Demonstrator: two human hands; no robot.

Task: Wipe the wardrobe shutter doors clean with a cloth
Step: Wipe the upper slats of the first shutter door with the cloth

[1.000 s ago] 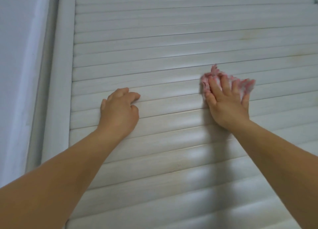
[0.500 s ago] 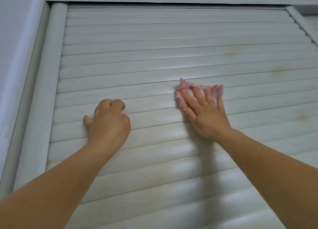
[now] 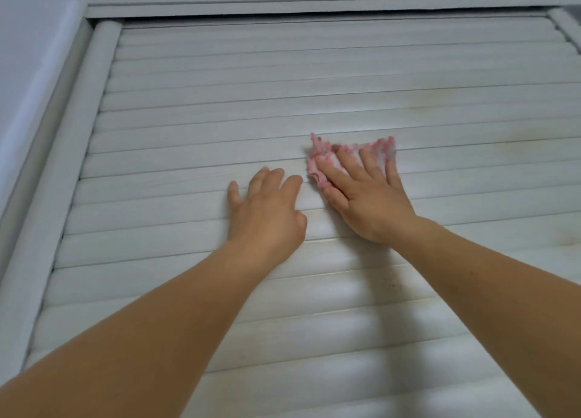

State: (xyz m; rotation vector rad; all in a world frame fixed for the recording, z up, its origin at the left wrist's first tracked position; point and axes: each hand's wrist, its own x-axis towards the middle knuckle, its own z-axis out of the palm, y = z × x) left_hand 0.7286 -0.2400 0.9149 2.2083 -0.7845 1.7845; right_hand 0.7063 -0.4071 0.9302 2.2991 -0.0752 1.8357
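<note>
The wardrobe shutter door [image 3: 330,81], a pale slatted panel, fills nearly the whole view and is bounded on the left by a rounded frame post [image 3: 75,153] and above by a flat top rail [image 3: 220,7]; a lighter wall [image 3: 28,40] is seen beyond the post. Faint yellowish marks [image 3: 515,141] are noted on the slats toward the right, which are judged to be unwiped ground. The left hand [image 3: 267,216] is laid palm-down on the slats just left of centre, fingers loosely bent at the tips and slightly parted, nothing held; this placement is taken as a brace, so that the flexible slats are steadied and body weight is carried while pressure is applied elsewhere. The right hand [image 3: 367,197] is set just beside it, flat on the cloth [image 3: 323,155], with the fingers straight, spread and pressed down, so that the fabric is pinned against the ridges and contact is kept wide. The cloth, pink and white, is bunched under the fingertips and protrudes past them upward and to the left; whether an edge is tucked under the thumb cannot be told. The stroke is judged to be mid-panel.
</note>
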